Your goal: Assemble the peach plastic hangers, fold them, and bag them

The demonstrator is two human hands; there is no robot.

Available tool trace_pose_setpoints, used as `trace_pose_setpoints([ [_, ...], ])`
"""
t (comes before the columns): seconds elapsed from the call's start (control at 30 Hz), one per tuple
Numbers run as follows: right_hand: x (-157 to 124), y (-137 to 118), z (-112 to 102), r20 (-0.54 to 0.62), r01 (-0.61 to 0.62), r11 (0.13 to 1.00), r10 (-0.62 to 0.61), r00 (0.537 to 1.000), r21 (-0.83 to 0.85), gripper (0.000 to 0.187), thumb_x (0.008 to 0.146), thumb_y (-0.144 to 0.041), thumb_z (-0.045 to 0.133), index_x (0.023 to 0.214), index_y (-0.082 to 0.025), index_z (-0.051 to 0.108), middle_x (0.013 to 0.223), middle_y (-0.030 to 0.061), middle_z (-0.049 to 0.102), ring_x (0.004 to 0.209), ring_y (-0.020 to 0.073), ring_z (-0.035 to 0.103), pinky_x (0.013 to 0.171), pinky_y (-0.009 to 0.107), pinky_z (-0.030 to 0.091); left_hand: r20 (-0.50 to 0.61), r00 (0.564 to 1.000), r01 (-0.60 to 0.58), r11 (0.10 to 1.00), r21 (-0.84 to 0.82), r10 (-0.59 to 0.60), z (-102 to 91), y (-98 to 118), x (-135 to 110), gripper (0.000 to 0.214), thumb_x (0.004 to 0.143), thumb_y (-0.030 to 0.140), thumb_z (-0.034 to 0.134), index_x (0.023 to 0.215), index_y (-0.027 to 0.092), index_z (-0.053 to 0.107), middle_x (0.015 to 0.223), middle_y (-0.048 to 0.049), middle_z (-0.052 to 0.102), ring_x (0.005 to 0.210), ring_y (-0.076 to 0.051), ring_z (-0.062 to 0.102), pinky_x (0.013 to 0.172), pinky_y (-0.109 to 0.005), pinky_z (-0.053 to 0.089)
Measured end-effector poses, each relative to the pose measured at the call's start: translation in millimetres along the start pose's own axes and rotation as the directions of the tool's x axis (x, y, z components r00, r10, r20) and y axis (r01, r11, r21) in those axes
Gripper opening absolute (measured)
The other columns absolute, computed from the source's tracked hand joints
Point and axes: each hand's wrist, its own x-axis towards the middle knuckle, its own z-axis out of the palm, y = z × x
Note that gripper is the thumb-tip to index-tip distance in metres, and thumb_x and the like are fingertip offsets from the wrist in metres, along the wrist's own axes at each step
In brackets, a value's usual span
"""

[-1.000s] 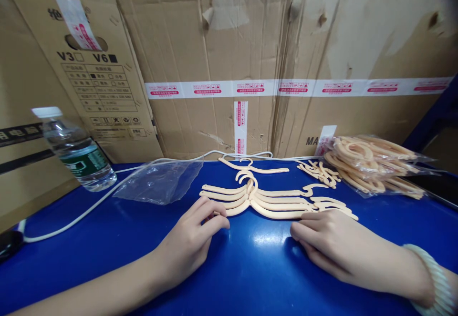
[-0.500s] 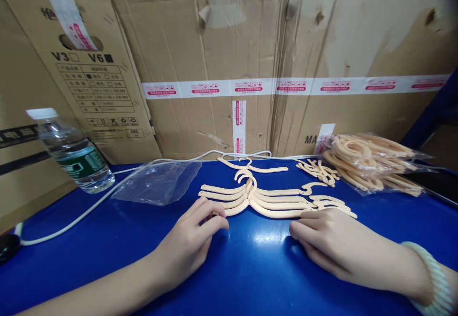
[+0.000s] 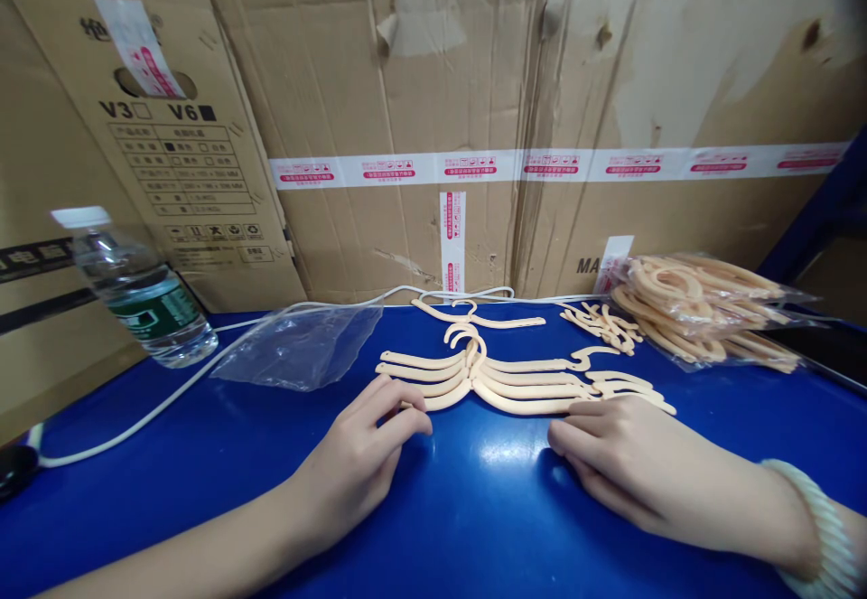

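Head view, left hand: the left hand (image 3: 369,441) is at the left end of the nearest hanger (image 3: 521,407), thumb and forefinger curved toward each other; the hanger's end is partly hidden, so I cannot tell whether they pinch it.
Head view, right hand: the right hand (image 3: 619,454) is at that hanger's other end, fingers curled inward; the hand hides the contact, so its grip cannot be told.
Nearest hanger: lies flat on the blue table (image 3: 488,527), at the front of a row of hangers (image 3: 528,379) whose hooks (image 3: 482,350) overlap at the middle.
Curved end pieces (image 3: 629,378): sit at the row's right ends; whether they are joined to it is unclear.
Step in hand: seems to be placing or squaring the nearest hanger against the row.
Next move calls for: light, even handling at both ends, since a tug could disturb the overlapping hooks.
Behind the row: a lone hanger (image 3: 505,321), with a heap of small pieces (image 3: 602,326) to its right, just beside bagged parts (image 3: 677,283).
Left side: a clear plastic bag (image 3: 298,346) lies near a tilted-looking water bottle (image 3: 145,287).
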Motion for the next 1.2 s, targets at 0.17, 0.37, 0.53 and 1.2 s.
trace_pose_setpoints([
  [0.17, 0.2, 0.1, 1.3, -0.034, 0.014, 1.000, -0.014, 0.999, 0.000, 0.015, 0.092, -0.012, 0.042, 0.083, -0.020, 0.052, 0.076, 0.0040, 0.062, 0.064, 0.0171, 0.056, 0.058, 0.030, 0.033, 0.007, 1.000, 0.007, 1.000, 0.007, -0.007, -2.1, 1.3, 1.9, 0.043, 0.075, -0.012, 0.035, 0.093, 0.019, 0.060, 0.096, -0.0049, 0.060, 0.087, -0.017, 0.057, 0.077, -0.029, 0.051],
  [0.37, 0.1, 0.6, 0.5, -0.018, 0.008, 1.000, -0.008, 1.000, -0.001, 0.015, 0.092, -0.012, 0.042, 0.083, -0.020, 0.052, 0.076, 0.0039, 0.063, 0.064, 0.0173, 0.056, 0.058, 0.030, 0.033, 0.003, 1.000, -0.006, 1.000, 0.001, 0.006, -1.3, 0.5, 2.6, 0.042, 0.077, -0.013, 0.035, 0.093, 0.018, 0.059, 0.097, -0.0053, 0.060, 0.088, -0.017, 0.055, 0.079, -0.030, 0.049],
  [0.53, -0.8, -0.1, -0.3, -0.005, 0.001, 1.000, -0.001, 1.000, -0.012, 0.016, 0.092, -0.013, 0.041, 0.083, -0.020, 0.051, 0.077, 0.0036, 0.062, 0.064, 0.0173, 0.055, 0.058, 0.030, 0.033, -0.001, 1.000, -0.025, 1.000, 0.009, 0.025, -1.2, 0.7, 2.1, 0.042, 0.080, -0.013, 0.033, 0.094, 0.017, 0.059, 0.098, -0.0057, 0.061, 0.088, -0.017, 0.054, 0.078, -0.030, 0.048],
  [1.2, -0.1, -0.6, -1.1, 0.014, -0.004, 1.000, 0.004, 1.000, -0.017, 0.017, 0.093, -0.014, 0.039, 0.084, -0.021, 0.051, 0.079, 0.0038, 0.062, 0.066, 0.0180, 0.054, 0.059, 0.031, 0.034, 0.030, 0.998, -0.047, 0.999, 0.016, 0.046, -1.4, -0.8, 0.8, 0.046, 0.078, -0.017, 0.033, 0.094, 0.017, 0.059, 0.101, -0.0055, 0.057, 0.089, -0.017, 0.048, 0.078, -0.030, 0.044],
])
